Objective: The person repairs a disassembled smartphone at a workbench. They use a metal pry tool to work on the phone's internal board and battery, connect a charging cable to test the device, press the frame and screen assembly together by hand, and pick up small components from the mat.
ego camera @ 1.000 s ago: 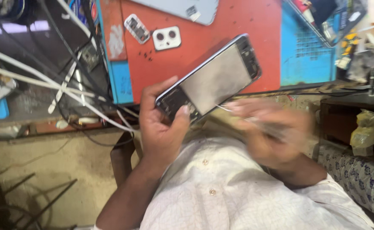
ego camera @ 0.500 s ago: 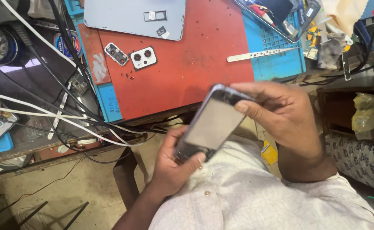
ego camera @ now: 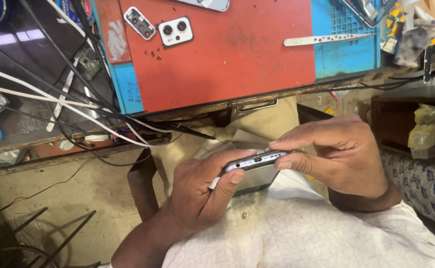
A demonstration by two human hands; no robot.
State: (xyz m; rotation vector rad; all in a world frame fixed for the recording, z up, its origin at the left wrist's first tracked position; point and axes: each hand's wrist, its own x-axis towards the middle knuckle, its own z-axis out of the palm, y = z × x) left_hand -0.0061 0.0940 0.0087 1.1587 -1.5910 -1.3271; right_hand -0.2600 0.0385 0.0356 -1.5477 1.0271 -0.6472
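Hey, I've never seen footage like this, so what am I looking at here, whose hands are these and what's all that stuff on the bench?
There is no machine here. A person wears a camera on the head, so the one view looks down over their own chest and lap toward a workbench.

Both bare hands hold a smartphone edge-on, its bottom edge with the charging port turned up to the camera. The left hand wraps it from the side, thumb on the edge. The right hand pinches the same edge with its fingertips.

On the bench lies a red work mat with blue borders. On it sit two small camera-lens covers and a thin metal strip with holes. Black and white cables trail off to the left.
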